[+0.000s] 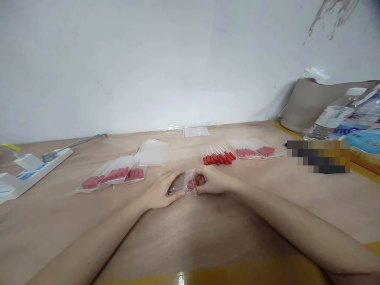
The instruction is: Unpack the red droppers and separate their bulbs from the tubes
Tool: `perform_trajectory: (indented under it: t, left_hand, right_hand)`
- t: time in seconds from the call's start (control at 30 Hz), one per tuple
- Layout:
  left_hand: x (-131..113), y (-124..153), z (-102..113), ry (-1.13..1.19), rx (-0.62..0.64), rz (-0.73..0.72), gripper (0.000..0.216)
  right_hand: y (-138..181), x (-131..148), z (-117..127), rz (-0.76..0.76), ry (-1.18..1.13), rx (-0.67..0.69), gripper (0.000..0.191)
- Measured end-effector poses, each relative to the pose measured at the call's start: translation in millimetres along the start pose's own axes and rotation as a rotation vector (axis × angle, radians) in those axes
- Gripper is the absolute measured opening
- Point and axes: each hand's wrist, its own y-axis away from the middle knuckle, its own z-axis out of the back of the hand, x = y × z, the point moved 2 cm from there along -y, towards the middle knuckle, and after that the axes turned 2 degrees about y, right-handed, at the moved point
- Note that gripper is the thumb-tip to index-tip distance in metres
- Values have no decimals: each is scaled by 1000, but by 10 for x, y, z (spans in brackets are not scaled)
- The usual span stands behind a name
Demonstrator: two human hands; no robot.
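A small clear zip bag [181, 183] with a red line at its mouth lies on the table between my hands. My left hand [162, 190] grips it from the left, thumb at the near edge and fingers at the far edge. At the bag's mouth, my right hand [209, 180] is closed in a pinch on red-tipped sticks [193, 184]; the red ends show at the opening, their pale shafts hard to make out. Just beyond the right hand lies a loose row of more red-tipped sticks [219, 155].
Filled bags [115, 174] overlap at left, beside flat bags [152, 152]; two more filled bags [255, 150] lie right. A flat bag [196, 132] is near the wall. A power strip [35, 174] stands far left, bottles [334, 114] and a grey bag [308, 103] far right.
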Motion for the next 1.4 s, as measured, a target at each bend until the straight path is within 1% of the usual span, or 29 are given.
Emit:
perform_trajectory:
  t: [0.1, 0.2, 0.33, 0.43, 0.5, 0.6, 0.63, 0.7, 0.77, 0.8, 0.83, 0.9, 0.97, 1.03, 1.13, 1.23, 1.33, 1.4]
  left_hand:
    - [-12, 13, 18, -18, 40, -28, 65]
    - [4, 25, 14, -45, 93, -37, 68]
    - [48, 29, -2, -62, 111, 32, 51]
    - [51, 30, -8, -88, 123, 56, 49]
    - [41, 29, -10, -110, 128, 55, 52]
    - [27, 27, -14, -129, 128, 50, 54]
    - [25, 25, -17, -135, 128, 46, 54]
    - [26, 23, -21, -146, 128, 40, 54]
    - [32, 21, -25, -156, 128, 37, 54]
    - [35, 20, -27, -160, 131, 35, 55]
    - [38, 20, -28, -165, 132, 35, 56]
    - [44, 18, -29, -177, 138, 40, 57]
    - [48, 17, -28, -187, 139, 50, 57]
    - [50, 16, -27, -195, 136, 52, 57]
    - [50, 15, -26, -202, 135, 46, 57]
    - [51, 12, -29, -210, 147, 54, 58]
    - [54, 9, -32, -214, 153, 64, 58]
    - [59, 9, -33, -213, 154, 69, 58]
  right_hand:
    - [-6, -61, -10, -50, -37, -11, 19]
    - [-18, -125, 5, -87, -143, -34, 19]
    - [-20, -163, 121, -141, -393, -50, 20]
    - [-12, -187, 207, -170, -507, -86, 23]
    - [-14, -218, 197, -157, -514, -92, 26]
    - [-36, -274, 79, -126, -526, -105, 28]
    - [-44, -290, 30, -126, -527, -136, 29]
    - [-56, -304, -50, -138, -501, -245, 28]
    - [-57, -282, -97, -124, -430, -348, 23]
    - [-54, -257, -108, -95, -377, -369, 19]
    - [-49, -225, -113, -55, -319, -357, 15]
    - [-33, -158, -111, 30, -201, -259, 11]
    - [-8, -111, -92, 70, -118, -160, 9]
    - [16, -90, -60, 49, -77, -100, 14]
    - [38, -83, -6, -26, -28, -21, 18]
    - [53, -68, 61, -68, 47, 3, 18]
    - [74, -30, 101, -32, 138, -4, 16]
    - [89, -6, 94, -16, 188, 23, 16]
